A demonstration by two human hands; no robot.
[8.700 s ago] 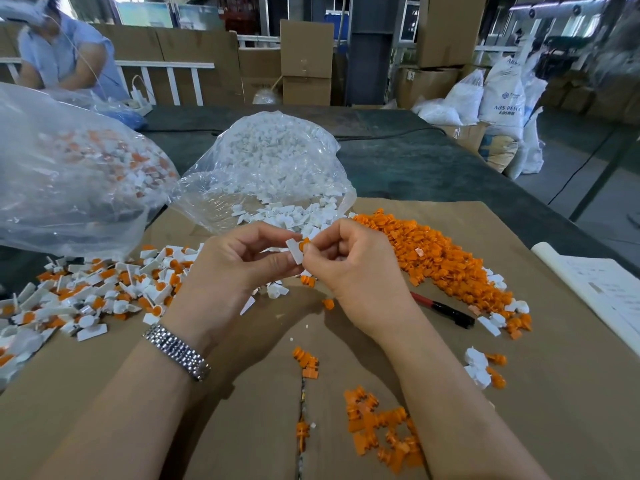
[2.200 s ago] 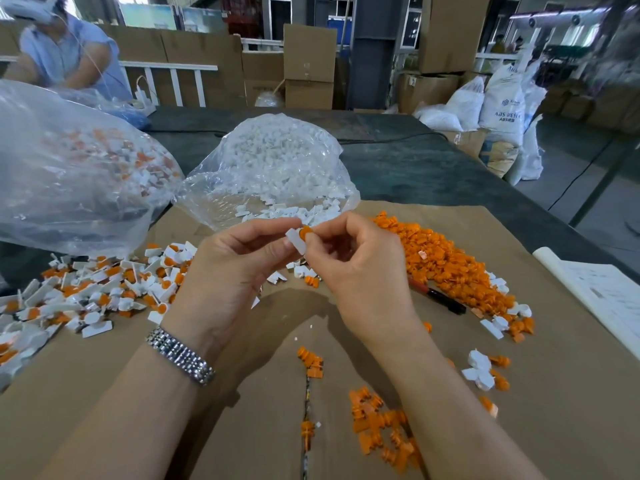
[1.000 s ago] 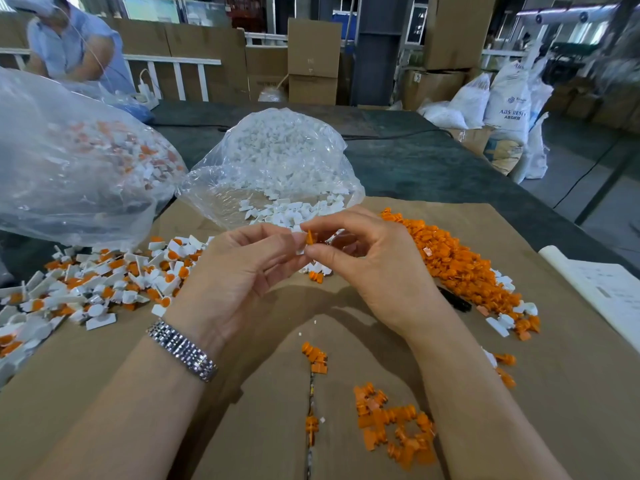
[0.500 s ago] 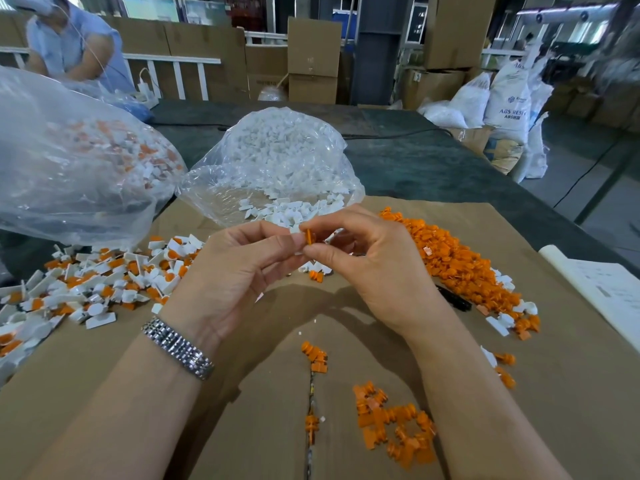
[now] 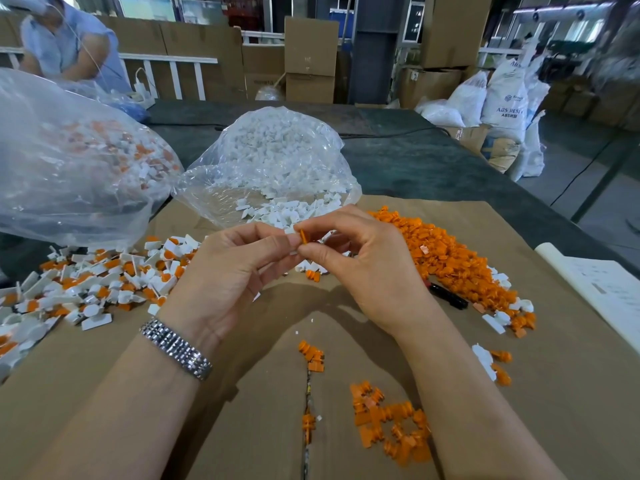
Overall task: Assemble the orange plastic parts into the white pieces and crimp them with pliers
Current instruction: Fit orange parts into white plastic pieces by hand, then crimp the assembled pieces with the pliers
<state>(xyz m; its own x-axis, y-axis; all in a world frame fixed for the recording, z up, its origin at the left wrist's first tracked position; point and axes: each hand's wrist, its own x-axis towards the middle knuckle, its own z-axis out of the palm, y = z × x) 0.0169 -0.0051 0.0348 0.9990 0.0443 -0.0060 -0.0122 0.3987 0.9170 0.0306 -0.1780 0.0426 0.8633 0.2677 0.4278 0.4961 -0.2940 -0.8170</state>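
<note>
Together, left hand (image 5: 235,268) and right hand (image 5: 363,261) pinch an orange part (image 5: 303,236), seemingly in a white piece (image 5: 294,251).

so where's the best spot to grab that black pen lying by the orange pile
Grip the black pen at its bare barrel end, coming from above on the near right side. It lies flat on the cardboard; its far end sits behind the right hand and the orange pile crowds its far side, so fingers likely fit best there.

Left hand (image 5: 230,271) and right hand (image 5: 370,268) pinching orange part (image 5: 303,236), cardboard (image 5: 519,393) below
</note>
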